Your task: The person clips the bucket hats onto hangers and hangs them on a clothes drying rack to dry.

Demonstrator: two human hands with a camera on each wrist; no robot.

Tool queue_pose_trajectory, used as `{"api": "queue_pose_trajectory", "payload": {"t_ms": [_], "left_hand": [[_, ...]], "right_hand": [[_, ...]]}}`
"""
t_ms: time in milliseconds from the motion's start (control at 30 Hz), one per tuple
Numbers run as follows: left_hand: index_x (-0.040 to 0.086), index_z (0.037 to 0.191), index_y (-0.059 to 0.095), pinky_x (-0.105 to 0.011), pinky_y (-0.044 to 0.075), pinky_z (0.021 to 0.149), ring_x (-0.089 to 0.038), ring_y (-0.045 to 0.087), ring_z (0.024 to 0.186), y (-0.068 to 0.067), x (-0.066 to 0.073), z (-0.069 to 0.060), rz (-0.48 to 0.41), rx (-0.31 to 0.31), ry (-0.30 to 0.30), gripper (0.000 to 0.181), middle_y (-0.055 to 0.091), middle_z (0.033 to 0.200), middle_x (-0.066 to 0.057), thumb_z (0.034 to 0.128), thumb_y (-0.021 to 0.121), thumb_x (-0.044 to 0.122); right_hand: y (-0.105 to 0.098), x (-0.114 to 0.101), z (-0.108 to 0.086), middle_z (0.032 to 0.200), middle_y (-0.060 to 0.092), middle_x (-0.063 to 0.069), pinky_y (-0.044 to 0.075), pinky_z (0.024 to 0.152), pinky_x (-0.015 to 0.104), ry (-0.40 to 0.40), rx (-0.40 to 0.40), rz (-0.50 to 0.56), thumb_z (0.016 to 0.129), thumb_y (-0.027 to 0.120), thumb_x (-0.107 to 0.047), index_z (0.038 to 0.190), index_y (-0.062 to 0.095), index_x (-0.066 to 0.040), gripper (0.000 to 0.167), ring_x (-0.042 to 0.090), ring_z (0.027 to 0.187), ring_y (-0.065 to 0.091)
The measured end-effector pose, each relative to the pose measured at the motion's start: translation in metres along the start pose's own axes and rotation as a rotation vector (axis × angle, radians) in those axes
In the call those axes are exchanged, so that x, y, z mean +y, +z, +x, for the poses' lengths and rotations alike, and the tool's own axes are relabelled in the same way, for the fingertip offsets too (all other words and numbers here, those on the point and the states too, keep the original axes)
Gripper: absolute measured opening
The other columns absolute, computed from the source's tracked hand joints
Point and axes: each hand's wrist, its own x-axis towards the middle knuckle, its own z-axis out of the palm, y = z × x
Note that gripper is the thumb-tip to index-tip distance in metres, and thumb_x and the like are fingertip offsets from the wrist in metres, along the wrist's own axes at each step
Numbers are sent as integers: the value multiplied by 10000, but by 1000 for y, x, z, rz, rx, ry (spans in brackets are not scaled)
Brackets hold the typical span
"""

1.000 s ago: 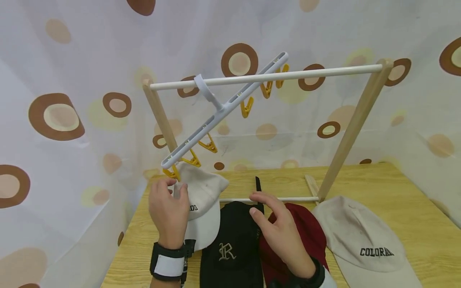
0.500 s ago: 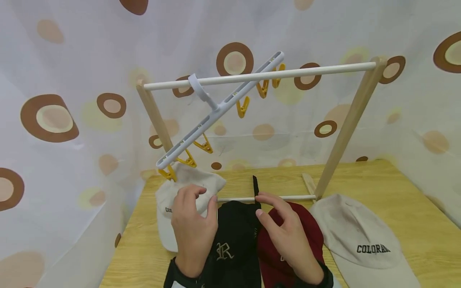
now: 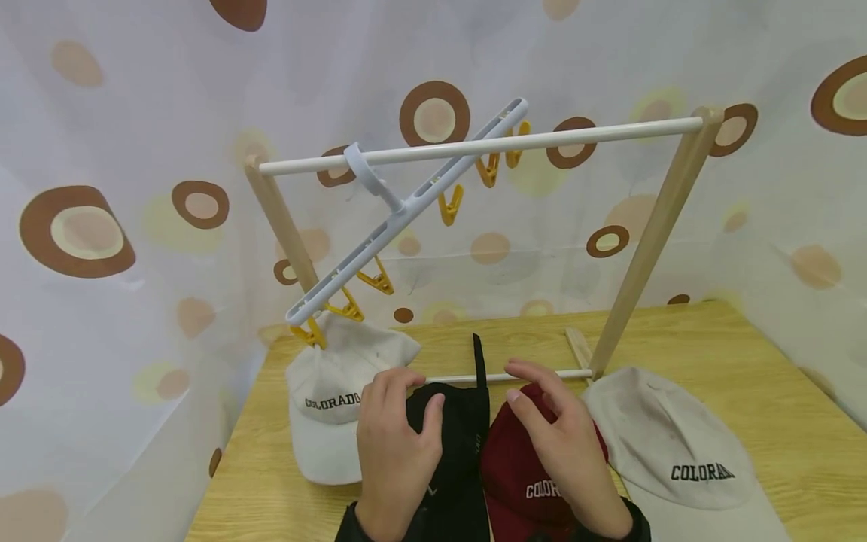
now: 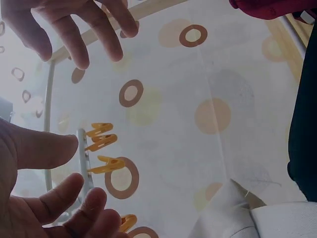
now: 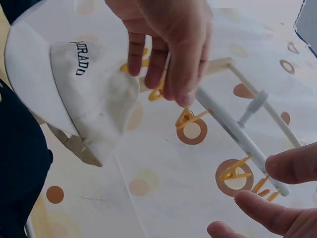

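My left hand (image 3: 400,444) is held over the black cap (image 3: 460,421), its fingers loosely bent and nothing between them. The right hand (image 3: 565,448) is above the dark red cap (image 3: 518,452), thumb and forefinger apart, holding nothing. At the left, a white cap (image 3: 342,361) with COLORADO lettering has its top at an orange clip (image 3: 309,333) on the end of a white hanger (image 3: 379,233). A beige cap (image 3: 677,436) lies to the right. In the right wrist view the white cap (image 5: 94,89) appears sideways.
The hanger hooks over the white rail (image 3: 542,141) of a wooden-legged rack (image 3: 660,241) and slants towards me. Other orange clips (image 3: 450,205) dangle along it. Behind the wooden table (image 3: 711,342) hangs a spotted curtain (image 3: 440,53).
My left hand has moved from beside the white cap and its clip, rightwards and down to the black cap. The right hand has shifted slightly right. The white cap stays at the clip.
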Motion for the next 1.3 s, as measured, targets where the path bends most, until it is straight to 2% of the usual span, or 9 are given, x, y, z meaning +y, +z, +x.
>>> {"api": "queue_pose_trajectory", "payload": {"t_ms": [100, 267, 467, 633, 867, 967, 1300], "left_hand": [[117, 980, 650, -372, 516, 796, -184, 589, 904, 4, 0, -4, 30, -39, -42, 311, 642, 998, -27, 749, 853, 157], [129, 967, 652, -386, 513, 799, -197, 603, 886, 14, -2, -12, 75, -117, -60, 279, 636, 961, -19, 767, 839, 179], [137, 918, 663, -348, 485, 742, -179, 581, 833, 29, 6, -25, 127, -208, -15, 223, 638, 920, -1, 778, 824, 202], [130, 926, 675, -336, 472, 724, -190, 568, 838, 36, 4, -34, 177, -286, -59, 211, 643, 939, -11, 805, 799, 250], [111, 917, 671, -320, 474, 671, -201, 528, 809, 40, -10, -42, 288, -314, -108, 233, 624, 927, -45, 806, 798, 271], [109, 922, 669, -331, 484, 667, -208, 538, 821, 41, -16, -44, 294, -323, -124, 238, 625, 937, -50, 804, 801, 268], [107, 957, 669, -357, 503, 709, -218, 557, 863, 39, -24, -46, 300, -348, -172, 246, 623, 970, -56, 816, 795, 265]], "right_hand": [[-2, 1, 0, 1395, 590, 73, 308, 1105, 543, -5, 7, 31, 976, 601, -137, 1283, 629, -116, 309, -143, 1213, 443], [-4, 2, 0, 1382, 587, 41, 300, 1095, 541, -15, 19, 40, 978, 599, -136, 1278, 635, -135, 302, -112, 1241, 451], [-6, 3, -1, 1357, 586, 9, 280, 1099, 596, -31, 21, 57, 979, 601, -141, 1266, 643, -140, 290, -92, 1272, 442], [-5, 3, -4, 1399, 578, 52, 279, 1102, 588, -17, 11, 62, 974, 608, -141, 1266, 640, -119, 294, -104, 1279, 429], [-5, 5, -7, 1362, 598, 17, 292, 1099, 581, -20, 37, 65, 961, 622, -125, 1251, 652, -118, 291, -122, 1260, 447], [-4, 6, -7, 1342, 600, -1, 300, 1095, 570, -25, 40, 72, 957, 628, -122, 1252, 652, -120, 296, -112, 1264, 454], [-3, 8, -9, 1388, 600, 65, 303, 1106, 612, -5, 34, 58, 963, 625, -136, 1275, 643, -124, 313, -121, 1257, 444]]}}
